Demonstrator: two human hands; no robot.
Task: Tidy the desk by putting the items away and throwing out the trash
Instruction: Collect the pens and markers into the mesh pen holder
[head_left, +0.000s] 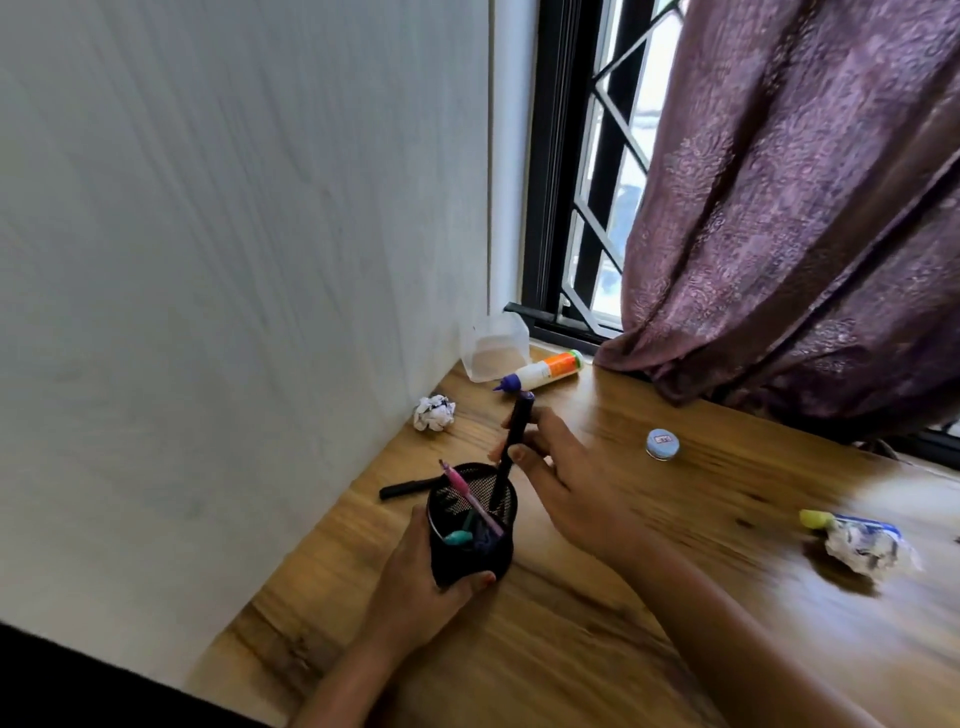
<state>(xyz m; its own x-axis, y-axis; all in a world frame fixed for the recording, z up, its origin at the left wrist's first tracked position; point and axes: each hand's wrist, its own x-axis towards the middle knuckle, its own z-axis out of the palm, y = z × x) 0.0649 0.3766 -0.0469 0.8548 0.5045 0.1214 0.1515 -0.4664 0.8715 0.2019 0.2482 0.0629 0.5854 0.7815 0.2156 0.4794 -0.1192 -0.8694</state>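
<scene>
The left hand (415, 571) holds the black mesh pen cup (467, 564) from the side near the person. Its grip is closed around the cup, fingers and thumb curled on the mesh. The cup sits low over the wooden table (597, 649), tipped a little.

The right hand (566, 483) is just behind the cup. Its grip pinches a black marker (514, 436) with a purple top. The marker stands almost straight up, and its bottom end is inside the cup.

A pink pen (470, 496) leans inside the cup too. A teal cap (457, 537) shows at the cup's rim.

A black pen (405, 489) lies flat on the table just behind the cup, to its left. Farther behind the cup, by the wall, is a crumpled paper ball (434, 412). Past that lie a glue bottle (545, 371) on its side and a clear plastic tub (493, 348) in the corner.

A small round blue tin (663, 444) sits well to the right of the cup. Much farther right is another crumpled paper (867, 545), touching something yellow (813, 518) that is too blurry to name.

A purple curtain (805, 234) hangs far behind the cup, on the right.
</scene>
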